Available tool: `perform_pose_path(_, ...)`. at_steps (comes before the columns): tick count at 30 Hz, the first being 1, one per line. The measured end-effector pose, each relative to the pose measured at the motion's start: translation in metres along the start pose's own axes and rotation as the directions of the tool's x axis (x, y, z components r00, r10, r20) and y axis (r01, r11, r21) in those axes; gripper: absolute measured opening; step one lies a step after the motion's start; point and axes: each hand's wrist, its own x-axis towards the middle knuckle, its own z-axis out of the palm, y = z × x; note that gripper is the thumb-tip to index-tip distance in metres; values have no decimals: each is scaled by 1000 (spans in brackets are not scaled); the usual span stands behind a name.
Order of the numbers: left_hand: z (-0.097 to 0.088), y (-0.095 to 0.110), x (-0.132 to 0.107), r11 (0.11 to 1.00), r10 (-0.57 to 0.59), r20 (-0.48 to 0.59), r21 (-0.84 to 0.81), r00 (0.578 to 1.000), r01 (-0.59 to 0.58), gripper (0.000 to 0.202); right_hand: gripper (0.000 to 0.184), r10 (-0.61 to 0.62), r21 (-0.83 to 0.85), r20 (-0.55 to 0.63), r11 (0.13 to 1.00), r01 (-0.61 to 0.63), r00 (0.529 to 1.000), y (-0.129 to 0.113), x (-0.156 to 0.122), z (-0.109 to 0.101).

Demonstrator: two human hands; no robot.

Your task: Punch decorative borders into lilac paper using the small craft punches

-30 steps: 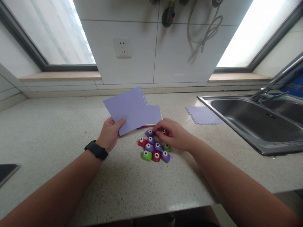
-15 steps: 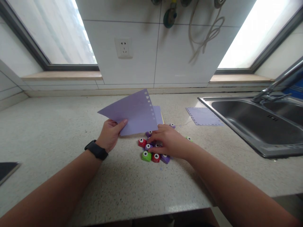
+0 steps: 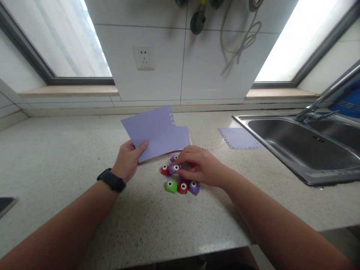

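Observation:
My left hand [image 3: 128,159], with a black watch on the wrist, pinches the lower left corner of a purple paper sheet [image 3: 153,133]. The sheet is tilted up off the counter and has small cut-out shapes along its upper right edge. Over the cluster of small craft punches, my right hand [image 3: 201,165] closes its fingertips on a purple craft punch [image 3: 174,168] with a white top. A green craft punch [image 3: 171,186], a red craft punch [image 3: 183,187] and another purple punch [image 3: 194,187] stand in front. My right hand hides part of the cluster.
Another purple sheet [image 3: 239,138] with cut-outs along its edges lies to the right, beside the steel sink [image 3: 281,157]. More paper [image 3: 184,131] lies behind the punches. A dark flat object [image 3: 7,204] is at the left edge. A tiled wall with a socket [image 3: 144,57] stands behind.
My right hand has drawn the purple punch up and away from the front row. The sheet in my left hand has turned, and fewer of its cut-outs stand out.

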Motion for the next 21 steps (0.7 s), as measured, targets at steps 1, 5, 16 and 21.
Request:
perform_pose_path(1, 0, 0, 0, 1000, -16, 9, 7, 1000, 16, 45, 12, -11, 15, -20, 1000, 11, 1000, -1, 0, -2)
perform_pose_path(5, -1, 0, 0, 997, -68, 42, 41, 997, 66, 48, 13, -37, 39, -54, 998, 39, 998, -2, -1, -8)
perform_pose_path(16, -1, 2, 1, 986, -143, 66, 91, 988, 136, 47, 15, -125, 105, -5, 987, 124, 992, -2, -1, -5)
perform_pose_path(21, -1, 3, 1, 983, -160, 60, 96, 985, 154, 46, 20, -132, 189, -78, 971, 145, 988, -3, -2, -10)
